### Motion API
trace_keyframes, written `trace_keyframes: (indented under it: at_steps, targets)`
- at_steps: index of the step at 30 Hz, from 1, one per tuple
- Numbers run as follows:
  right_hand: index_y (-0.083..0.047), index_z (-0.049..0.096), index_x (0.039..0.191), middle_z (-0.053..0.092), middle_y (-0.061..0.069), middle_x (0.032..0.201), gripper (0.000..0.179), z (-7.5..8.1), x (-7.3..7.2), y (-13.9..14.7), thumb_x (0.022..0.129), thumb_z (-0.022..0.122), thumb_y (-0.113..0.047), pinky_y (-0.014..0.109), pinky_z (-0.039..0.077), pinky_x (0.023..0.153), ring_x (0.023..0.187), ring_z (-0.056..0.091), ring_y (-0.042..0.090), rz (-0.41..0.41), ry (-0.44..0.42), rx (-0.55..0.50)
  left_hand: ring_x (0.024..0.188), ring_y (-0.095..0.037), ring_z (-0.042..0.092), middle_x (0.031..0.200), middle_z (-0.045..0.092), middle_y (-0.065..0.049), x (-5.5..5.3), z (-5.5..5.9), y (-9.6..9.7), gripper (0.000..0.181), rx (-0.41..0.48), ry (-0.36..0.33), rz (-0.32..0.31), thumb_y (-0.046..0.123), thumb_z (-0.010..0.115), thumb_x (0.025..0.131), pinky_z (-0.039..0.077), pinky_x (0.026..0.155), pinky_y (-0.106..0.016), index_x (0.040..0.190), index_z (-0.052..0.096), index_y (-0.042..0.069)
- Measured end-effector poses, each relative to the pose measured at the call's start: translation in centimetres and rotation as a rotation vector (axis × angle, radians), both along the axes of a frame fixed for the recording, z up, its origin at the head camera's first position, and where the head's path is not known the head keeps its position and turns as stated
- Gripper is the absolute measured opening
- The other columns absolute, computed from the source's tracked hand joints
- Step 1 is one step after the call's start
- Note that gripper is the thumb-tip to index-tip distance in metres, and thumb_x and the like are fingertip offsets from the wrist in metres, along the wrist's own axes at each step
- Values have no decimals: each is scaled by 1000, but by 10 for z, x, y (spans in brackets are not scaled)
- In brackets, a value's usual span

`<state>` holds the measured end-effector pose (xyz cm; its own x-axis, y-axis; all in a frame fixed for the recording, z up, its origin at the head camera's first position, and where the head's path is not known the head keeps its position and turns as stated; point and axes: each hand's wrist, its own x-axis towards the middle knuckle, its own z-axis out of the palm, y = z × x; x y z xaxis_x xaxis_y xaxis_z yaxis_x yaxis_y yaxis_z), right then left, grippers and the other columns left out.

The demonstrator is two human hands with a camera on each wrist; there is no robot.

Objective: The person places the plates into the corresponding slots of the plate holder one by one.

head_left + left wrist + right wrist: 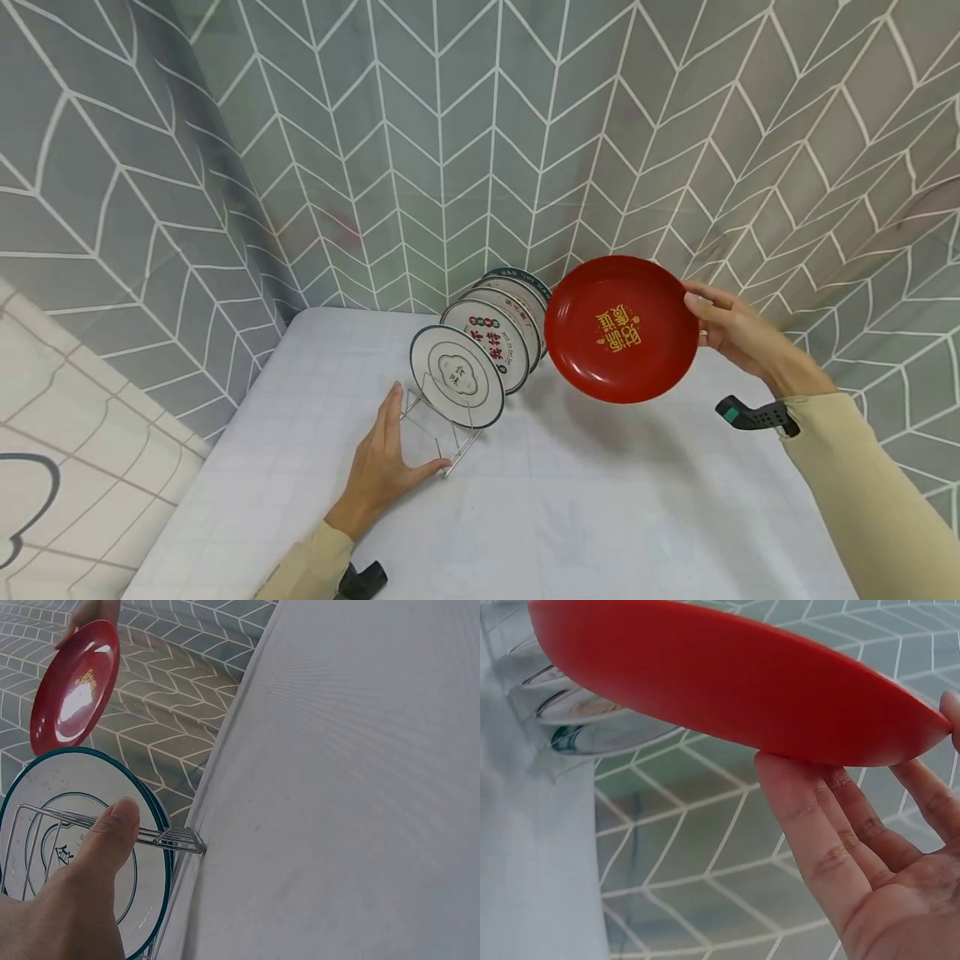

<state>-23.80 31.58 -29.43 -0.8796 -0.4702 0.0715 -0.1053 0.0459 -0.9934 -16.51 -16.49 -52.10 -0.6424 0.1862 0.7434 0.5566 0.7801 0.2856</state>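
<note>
A red plate (621,329) with gold lettering is held up by its right rim in my right hand (738,333). The right wrist view shows the fingers (817,832) under its smooth red underside, with the thumb at the rim. My left hand (390,458) spans the near end of a wire plate rack (461,450), fingertips at its left side and thumb at its near right corner. In the left wrist view, that thumb lies over the wires. A white plate with a dark rim (442,400) leans nearest in the rack, with several more white plates (491,333) standing behind it.
The rack stands on a table with a white cloth (570,517). Behind the table hangs a grey curtain (465,150) with white chevron lines. Both forearms wear beige sleeves (855,467) and black wrist straps (757,414).
</note>
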Motion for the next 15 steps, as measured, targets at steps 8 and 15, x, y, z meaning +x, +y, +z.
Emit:
trace_keyframes:
  at_steps: [8, 15]
  targets:
    - [-19, 56, 131, 66, -4, 117, 31, 26, -12, -32, 104, 42, -14, 31, 61, 77, 95, 68, 15, 3, -9, 22, 128, -39, 52, 154, 36, -22, -1, -1, -1, 133, -9, 7, 2, 68, 83, 56, 57, 86, -41, 149, 28, -9]
    - [-22, 56, 133, 65, -6, 118, 32, 34, -21, -54, 103, 45, -19, 30, 60, 79, 98, 66, 14, -12, 10, 94, 127, -38, 53, 154, 36, -21, -1, 0, 0, 133, -7, -1, 0, 66, 85, 55, 58, 84, -40, 148, 29, -10]
